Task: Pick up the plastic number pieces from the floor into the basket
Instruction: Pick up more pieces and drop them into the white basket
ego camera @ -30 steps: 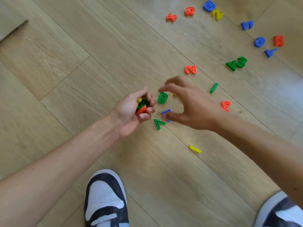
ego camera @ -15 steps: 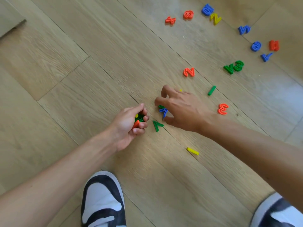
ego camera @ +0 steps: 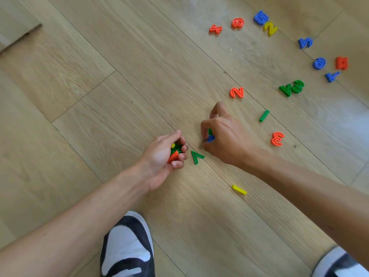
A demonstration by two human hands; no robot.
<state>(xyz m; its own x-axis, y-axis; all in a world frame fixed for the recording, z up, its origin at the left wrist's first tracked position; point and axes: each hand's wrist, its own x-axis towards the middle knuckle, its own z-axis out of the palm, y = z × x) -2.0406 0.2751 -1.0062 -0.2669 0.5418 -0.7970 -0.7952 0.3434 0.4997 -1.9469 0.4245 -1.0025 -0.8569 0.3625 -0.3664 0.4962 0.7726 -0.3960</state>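
Head view: light wood-plank floor (ego camera: 99, 108), seams running diagonally; a paler edge or board shows at top left. Two black-and-white shoes at the bottom, left shoe (ego camera: 127, 248) and right shoe (ego camera: 339, 264).

Left hand (ego camera: 163, 156): fingers curled shut around a handful of pieces (ego camera: 175, 150), with green, yellow and orange bits showing between fingers and palm. Hand is low over the floor.

Right hand (ego camera: 225, 136): down on the floor, fingertips pinched together on a blue piece (ego camera: 210, 139) with a green piece (ego camera: 210, 131) just behind it. Can't tell if either piece is off the floor.

Loose pieces on the floor: green 7 (ego camera: 196, 156) between the two hands, yellow bar (ego camera: 239, 189) near the right forearm, orange 3 (ego camera: 277, 138) and green bar (ego camera: 264, 115) right of the right hand, orange 2 (ego camera: 237, 92) beyond it. Farther out, top right: a green pair (ego camera: 292, 87) touching each other, plus scattered blue, orange and yellow pieces.
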